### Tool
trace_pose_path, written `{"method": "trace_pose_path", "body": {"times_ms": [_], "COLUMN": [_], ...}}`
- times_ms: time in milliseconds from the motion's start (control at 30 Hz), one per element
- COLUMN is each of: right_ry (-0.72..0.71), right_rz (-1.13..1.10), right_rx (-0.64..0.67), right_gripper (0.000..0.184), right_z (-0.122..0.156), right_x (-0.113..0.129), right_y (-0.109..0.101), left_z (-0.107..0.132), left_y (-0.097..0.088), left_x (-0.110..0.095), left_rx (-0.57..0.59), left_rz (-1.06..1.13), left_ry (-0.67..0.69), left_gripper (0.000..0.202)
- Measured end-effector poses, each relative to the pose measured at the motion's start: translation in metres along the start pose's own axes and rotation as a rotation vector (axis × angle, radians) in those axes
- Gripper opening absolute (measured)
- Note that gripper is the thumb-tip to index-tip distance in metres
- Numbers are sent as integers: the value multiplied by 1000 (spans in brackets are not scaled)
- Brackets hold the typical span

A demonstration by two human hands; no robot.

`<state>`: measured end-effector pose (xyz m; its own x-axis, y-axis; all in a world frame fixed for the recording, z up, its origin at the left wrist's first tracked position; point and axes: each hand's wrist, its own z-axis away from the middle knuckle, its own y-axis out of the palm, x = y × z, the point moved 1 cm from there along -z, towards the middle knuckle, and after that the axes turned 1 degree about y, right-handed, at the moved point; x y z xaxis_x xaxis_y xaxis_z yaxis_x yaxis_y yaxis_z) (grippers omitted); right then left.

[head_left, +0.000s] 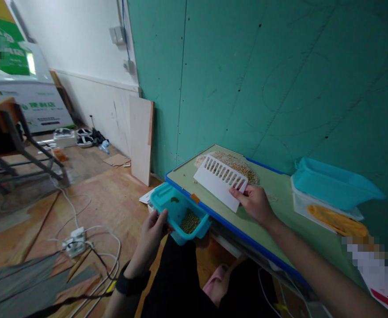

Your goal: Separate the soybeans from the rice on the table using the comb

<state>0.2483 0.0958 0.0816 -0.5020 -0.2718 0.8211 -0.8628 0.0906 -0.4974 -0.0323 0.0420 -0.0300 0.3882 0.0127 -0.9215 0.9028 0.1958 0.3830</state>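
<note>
My left hand [153,227] grips the near-left rim of a turquoise plastic container [180,239], tilted just under the table's edge. Small greenish beans [190,222] are heaped at its lower end, and a small green clump [174,200] lies further up. My right hand [252,201] pinches one end of a flat white slotted scraper [214,187], its row of slots facing away from me. The scraper is over the light green tabletop [270,176], at the near side of a spread of mixed beans and grains [237,164]. It partly covers that spread.
Another turquoise container [340,183] stands at the table's right by the green wall [263,79], with a yellow cloth-like item [338,220] nearby. On the floor to the left lie a power strip [75,242] and loose cables. A chair [18,132] is further left.
</note>
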Motion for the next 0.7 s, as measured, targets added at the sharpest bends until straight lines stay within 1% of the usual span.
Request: {"method": "trace_pose_path", "body": {"times_ms": [167, 300, 400, 533, 633, 700], "right_ry": [-40, -38, -25, -20, -25, -30], "right_rz": [154, 222, 260, 249, 210, 182], "right_rx": [-56, -92, -103, -67, -39, -23], "right_gripper": [40, 37, 33, 30, 27, 28], "right_z": [-9, -22, -36, -52, -57, -55], "right_x": [-5, -3, 2, 7, 8, 8], "right_y": [8, 25, 40, 56, 61, 61], "left_z": [-1, -5, -9, -16, -20, -22], "left_y": [-3, -7, -11, -19, -24, -27], "left_x": [-3, -7, -10, -17, -24, -28], "left_rx": [-21, -4, -15, -19, -21, -24], "left_rz": [4, -15, -29, -29, -36, -52], "left_ry": [5, 15, 7, 6, 26, 42], "left_gripper": [34, 34, 36, 34, 34, 34]}}
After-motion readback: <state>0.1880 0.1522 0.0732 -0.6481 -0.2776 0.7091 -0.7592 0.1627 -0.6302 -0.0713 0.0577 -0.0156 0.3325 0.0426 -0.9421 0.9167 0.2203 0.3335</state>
